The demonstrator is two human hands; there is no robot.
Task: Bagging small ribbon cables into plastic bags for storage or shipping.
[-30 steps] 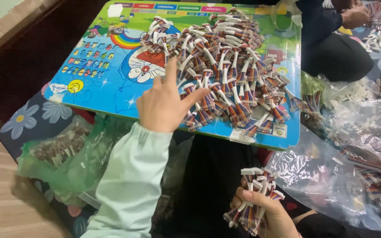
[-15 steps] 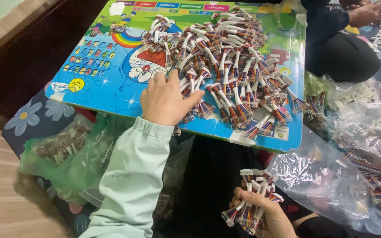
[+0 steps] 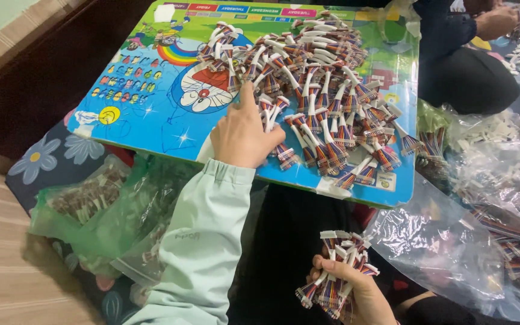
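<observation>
- Since half a second ago, the left hand (image 3: 245, 135) has slid further up into the heap of wire harnesses (image 3: 317, 90), fingers spread flat on them, clasping nothing.
- One right hand (image 3: 356, 295), at 5 o'clock, clenches one bundle of harnesses (image 3: 335, 274).
- Loose harnesses: too many to count, at 12 o'clock.
- One bright cartoon board (image 3: 151, 102) bears them.
- Two bags: green (image 3: 103, 210) at 8 o'clock, clear (image 3: 452, 247) at 4.
- Flowered cloth (image 3: 49, 159) and striped floor (image 3: 7, 271) lie beneath.
- Another person's hand (image 3: 498, 21) works at 1 o'clock.
</observation>
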